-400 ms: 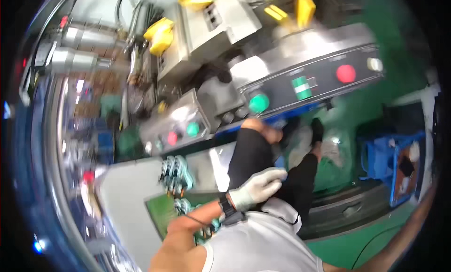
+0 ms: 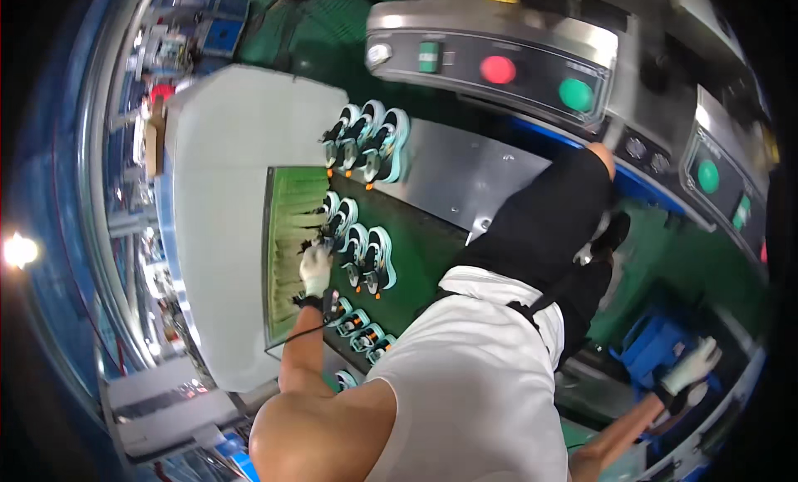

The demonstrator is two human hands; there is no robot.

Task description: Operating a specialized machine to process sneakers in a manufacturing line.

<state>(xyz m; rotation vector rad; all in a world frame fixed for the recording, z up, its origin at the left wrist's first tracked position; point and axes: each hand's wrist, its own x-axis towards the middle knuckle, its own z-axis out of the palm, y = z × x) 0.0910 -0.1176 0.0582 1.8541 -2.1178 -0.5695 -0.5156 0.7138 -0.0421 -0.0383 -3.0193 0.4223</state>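
My left hand (image 2: pixel 316 271), in a white glove with a dark band at the wrist, reaches over the green conveyor belt (image 2: pixel 422 253). Its fingertips are at the lower end of a black and mint sneaker (image 2: pixel 340 219); their grip is too small to make out. Beside it on the belt stand two more such sneakers (image 2: pixel 378 259). My right hand (image 2: pixel 697 365), also white-gloved, is far out to the right above a blue plastic stool or crate (image 2: pixel 651 346). Its fingers are apart, with nothing seen in them.
Several sneakers (image 2: pixel 374 145) stand on the metal ledge (image 2: pixel 465 170), with more (image 2: pixel 366 336) below the belt. A pale machine housing (image 2: pixel 220 224) borders the green-lit opening (image 2: pixel 287 257). Control panels (image 2: pixel 490 58) with coloured buttons stand beyond my legs.
The view has swung strongly toward the conveyor. My left hand has gone from above my lap to the sneakers. My right hand, out of view earlier, now shows at the right.
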